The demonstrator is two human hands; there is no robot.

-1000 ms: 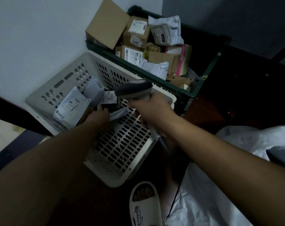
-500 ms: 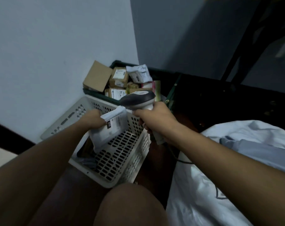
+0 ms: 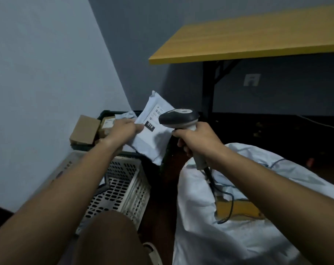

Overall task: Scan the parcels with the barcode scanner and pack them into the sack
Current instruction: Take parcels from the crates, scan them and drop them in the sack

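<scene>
Your left hand pinches the white parcel by its left edge, label up toward the barcode scanner, gripped in your right hand, so the code reads before the near-right sack.

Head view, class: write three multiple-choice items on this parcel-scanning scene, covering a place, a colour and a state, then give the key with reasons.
1. Where is the white parcel?
A. in the sack
B. held up beside the scanner
C. on the tabletop

2. What colour is the tabletop?
A. yellow
B. red
C. green

3. What is the right hand doing?
A. hanging idle
B. pressing flat on the sack
C. gripping the barcode scanner

Key: B, the left hand pinches its edge in the air; A, the board is plainly yellow; C, its fingers wrap the scanner's handle.
</scene>
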